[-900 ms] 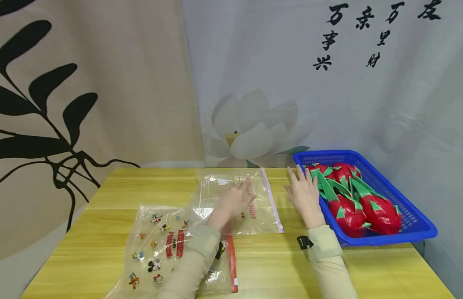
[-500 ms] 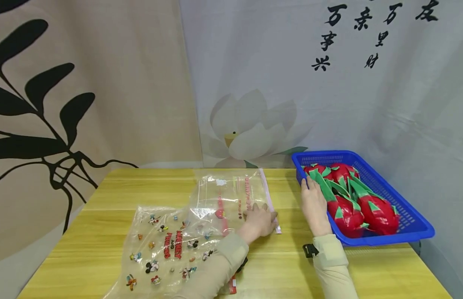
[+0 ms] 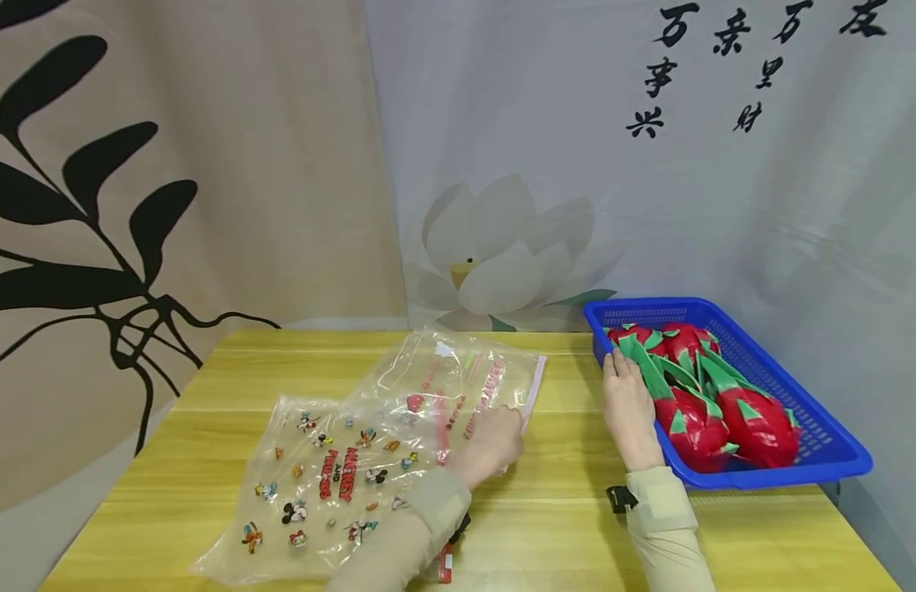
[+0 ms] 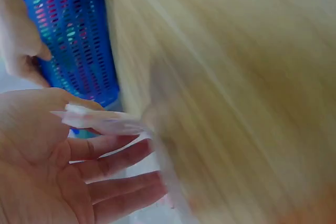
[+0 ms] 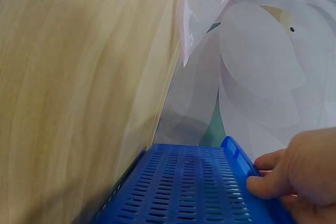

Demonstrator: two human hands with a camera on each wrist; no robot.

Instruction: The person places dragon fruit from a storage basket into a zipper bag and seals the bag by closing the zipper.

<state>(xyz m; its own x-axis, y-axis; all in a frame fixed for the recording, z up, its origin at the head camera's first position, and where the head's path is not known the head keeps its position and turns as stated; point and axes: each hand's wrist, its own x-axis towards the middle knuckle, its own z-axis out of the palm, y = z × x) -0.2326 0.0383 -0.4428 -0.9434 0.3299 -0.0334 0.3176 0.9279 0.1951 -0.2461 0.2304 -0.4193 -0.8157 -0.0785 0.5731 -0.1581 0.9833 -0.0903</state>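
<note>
A clear plastic zip bag (image 3: 417, 370) with pink print and a pale lilac zip edge lies at the table's back middle. My left hand (image 3: 495, 444) pinches its near right corner, and the zip edge (image 4: 113, 124) is lifted between thumb and forefinger in the left wrist view. Partly beneath it, a larger clear bag (image 3: 310, 485) with cartoon figures and a red zip edge lies flat. My right hand (image 3: 630, 411) grips the left rim of the blue plastic basket (image 5: 178, 182), thumb on the rim. Inside are several red dragon-fruit-shaped things (image 3: 757, 423) with green leaves.
The yellow wood-grain table (image 3: 562, 526) has bare surface between the bags and the basket. Behind it hangs a printed cloth (image 3: 517, 123) with a lotus, leaves and black characters. The basket's right end reaches the table's right edge.
My left hand has moved from the middle of the pink-print bag to its near right corner and lifts it, shifting the bag's edge. My right hand has come down onto the basket's rim.
</note>
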